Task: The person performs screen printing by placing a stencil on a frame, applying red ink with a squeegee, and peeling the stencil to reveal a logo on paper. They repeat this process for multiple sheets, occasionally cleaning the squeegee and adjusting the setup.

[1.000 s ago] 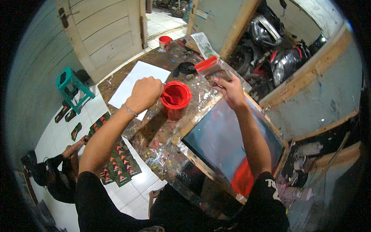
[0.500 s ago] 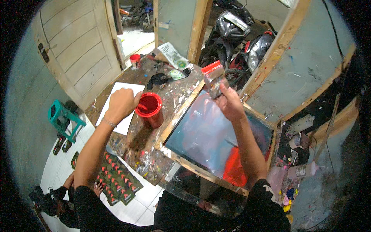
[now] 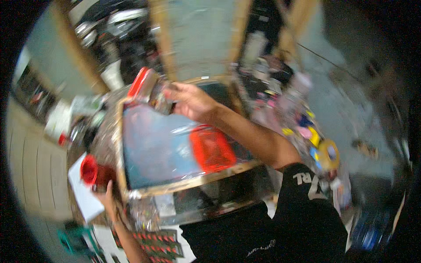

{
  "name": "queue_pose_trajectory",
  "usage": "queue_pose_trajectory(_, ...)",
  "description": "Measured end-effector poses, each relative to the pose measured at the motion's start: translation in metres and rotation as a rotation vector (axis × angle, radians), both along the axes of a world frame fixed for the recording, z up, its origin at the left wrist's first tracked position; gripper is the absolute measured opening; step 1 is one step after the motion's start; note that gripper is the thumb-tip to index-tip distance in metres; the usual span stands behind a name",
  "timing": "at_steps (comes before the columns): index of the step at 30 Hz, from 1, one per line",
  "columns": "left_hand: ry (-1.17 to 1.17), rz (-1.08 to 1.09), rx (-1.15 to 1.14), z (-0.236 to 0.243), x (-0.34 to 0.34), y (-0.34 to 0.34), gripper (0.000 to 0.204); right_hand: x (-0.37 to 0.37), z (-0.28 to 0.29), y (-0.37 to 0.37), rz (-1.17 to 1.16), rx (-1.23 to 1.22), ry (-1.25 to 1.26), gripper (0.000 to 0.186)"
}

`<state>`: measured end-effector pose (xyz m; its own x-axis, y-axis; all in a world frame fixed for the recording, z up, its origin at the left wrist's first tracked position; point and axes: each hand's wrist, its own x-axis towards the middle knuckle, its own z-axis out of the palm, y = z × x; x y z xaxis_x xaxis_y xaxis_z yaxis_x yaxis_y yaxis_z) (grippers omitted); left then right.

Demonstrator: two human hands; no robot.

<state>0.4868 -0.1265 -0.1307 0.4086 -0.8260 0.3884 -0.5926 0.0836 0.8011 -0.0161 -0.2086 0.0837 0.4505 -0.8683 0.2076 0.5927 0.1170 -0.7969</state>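
Observation:
My right hand (image 3: 190,101) grips a squeegee (image 3: 151,90) with a red-coated edge, holding it above the far left part of a wood-framed printing screen (image 3: 153,153). A wet red patch of ink (image 3: 212,151) lies on the screen's mesh. At the left, my left hand (image 3: 106,199) is beside the red cup (image 3: 89,168), close to its lower side. Motion blur smears its fingers, so I cannot tell whether they touch the cup. A white sheet (image 3: 83,197) lies on the worktable by the cup.
Bottles and colourful scraps (image 3: 302,127) crowd the right side of the screen, with a yellow tape roll (image 3: 330,153) lower down. Dark green printed pieces (image 3: 162,245) lie on the floor near a teal stool (image 3: 76,239). Motorbikes (image 3: 123,35) stand beyond the doorway.
My view has swung to the right. My left hand has come down from above the cup to its near side. The squeegee stays in my right hand over the screen.

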Motion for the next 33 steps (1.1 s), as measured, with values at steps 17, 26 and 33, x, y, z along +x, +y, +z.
queue_pose_trajectory(17,0.157,0.180,0.132,0.000,0.017,-0.114,0.064,-0.475,-0.147,0.266,-1.671,0.608,0.358,0.034)
queue_pose_trajectory(26,-0.284,0.144,-0.298,0.036,-0.037,-0.017,0.052,-0.584,-0.177,0.241,-1.090,0.513,0.637,0.026)
queue_pose_trajectory(33,-0.369,-0.752,0.192,0.109,-0.274,-0.077,0.042,-0.662,-0.220,0.266,-1.688,-0.423,2.294,0.054)
